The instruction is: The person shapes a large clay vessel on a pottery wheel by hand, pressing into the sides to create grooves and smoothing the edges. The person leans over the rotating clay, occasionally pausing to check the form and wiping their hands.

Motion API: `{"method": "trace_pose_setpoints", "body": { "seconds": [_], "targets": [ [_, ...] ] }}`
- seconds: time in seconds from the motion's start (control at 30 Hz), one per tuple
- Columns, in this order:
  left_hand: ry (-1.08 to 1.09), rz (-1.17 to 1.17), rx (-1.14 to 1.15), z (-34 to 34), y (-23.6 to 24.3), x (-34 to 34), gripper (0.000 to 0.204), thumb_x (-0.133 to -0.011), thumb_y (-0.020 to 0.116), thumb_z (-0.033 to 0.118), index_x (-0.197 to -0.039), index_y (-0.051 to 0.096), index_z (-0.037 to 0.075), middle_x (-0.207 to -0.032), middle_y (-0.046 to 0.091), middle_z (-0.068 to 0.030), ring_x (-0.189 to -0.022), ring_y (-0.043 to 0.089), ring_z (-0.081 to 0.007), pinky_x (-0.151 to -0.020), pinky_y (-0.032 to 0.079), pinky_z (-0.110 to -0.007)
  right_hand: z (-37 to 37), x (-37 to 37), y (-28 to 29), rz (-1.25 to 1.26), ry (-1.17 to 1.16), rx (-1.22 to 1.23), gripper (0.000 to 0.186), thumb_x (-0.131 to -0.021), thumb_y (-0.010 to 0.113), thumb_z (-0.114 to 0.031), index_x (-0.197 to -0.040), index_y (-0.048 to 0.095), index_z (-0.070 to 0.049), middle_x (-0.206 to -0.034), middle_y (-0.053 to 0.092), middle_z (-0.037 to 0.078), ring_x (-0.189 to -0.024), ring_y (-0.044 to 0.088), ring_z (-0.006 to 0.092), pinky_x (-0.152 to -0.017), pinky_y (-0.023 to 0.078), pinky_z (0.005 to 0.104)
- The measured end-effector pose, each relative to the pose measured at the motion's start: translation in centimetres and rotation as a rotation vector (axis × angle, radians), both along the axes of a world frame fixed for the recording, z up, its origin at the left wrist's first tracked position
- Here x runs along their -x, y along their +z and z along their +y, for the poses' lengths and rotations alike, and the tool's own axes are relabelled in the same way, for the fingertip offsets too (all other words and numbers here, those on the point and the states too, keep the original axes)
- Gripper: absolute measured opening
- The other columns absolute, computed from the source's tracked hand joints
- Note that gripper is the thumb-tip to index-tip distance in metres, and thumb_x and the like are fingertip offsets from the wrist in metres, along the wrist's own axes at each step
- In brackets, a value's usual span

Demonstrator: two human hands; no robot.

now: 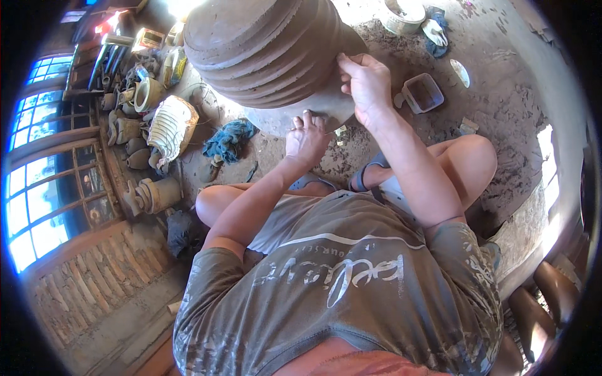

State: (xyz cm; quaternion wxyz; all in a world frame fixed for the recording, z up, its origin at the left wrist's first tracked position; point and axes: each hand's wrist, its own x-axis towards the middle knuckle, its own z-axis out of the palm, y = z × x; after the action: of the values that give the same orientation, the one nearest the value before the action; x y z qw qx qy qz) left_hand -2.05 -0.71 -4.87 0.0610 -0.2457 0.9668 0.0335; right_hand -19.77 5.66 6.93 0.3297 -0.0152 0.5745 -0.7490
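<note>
A large brown clay pot (263,56) with thick ridges round its wall stands on a grey round wheel disc (266,122) in front of me. The fingers of my left hand (306,139) are apart and slightly bent, resting on the near part of the disc, below the pot; nothing shows in them. At the pot's right side, my right hand (368,84) is closed, thumb and forefinger pinched together at the clay wall. What lies between those fingertips, if anything, is too small to make out.
A blue-green cloth (229,139) and a ribbed whitish piece (172,130) lie left of the wheel. Several small pots stand by the windows. On the right are a clear plastic container (423,94), a white round tub (401,17) and a pale disc (459,73).
</note>
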Motion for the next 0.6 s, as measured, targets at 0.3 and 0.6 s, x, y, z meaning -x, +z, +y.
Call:
{"method": "trace_pose_setpoints", "body": {
  "seconds": [0.3, 0.6],
  "targets": [
    [-0.042, 0.071, -0.119, 0.4, -3.2, 1.1, 0.046, -0.099, 0.065, 0.034, -0.133, 0.061, 0.004, -0.140, 0.059, -0.0252, -0.120, 0.067, -0.0449, -0.078, 0.063, -0.052, -1.0, -6.3, -3.3, 0.125, -0.135, 0.047, 0.022, -0.097, 0.080, -0.017, -0.084, 0.069, -0.004, -0.071, 0.063, -0.001, -0.053, 0.054, 0.0073, -0.048, 0.046, 0.0247],
    [-0.167, 0.132, -0.155, -3.1, -2.0, -2.0, 0.041, -0.099, 0.065, 0.034, -0.125, 0.064, 0.003, -0.114, 0.073, -0.0182, -0.100, 0.075, -0.0361, -0.075, 0.061, -0.049, 1.8, -11.2, -4.4, 0.707, 0.210, -0.057, 0.024, -0.085, 0.086, -0.019, -0.089, 0.068, -0.003, -0.084, 0.071, 0.012, -0.083, 0.071, 0.0224, -0.075, 0.056, 0.0367]
  ]
}}
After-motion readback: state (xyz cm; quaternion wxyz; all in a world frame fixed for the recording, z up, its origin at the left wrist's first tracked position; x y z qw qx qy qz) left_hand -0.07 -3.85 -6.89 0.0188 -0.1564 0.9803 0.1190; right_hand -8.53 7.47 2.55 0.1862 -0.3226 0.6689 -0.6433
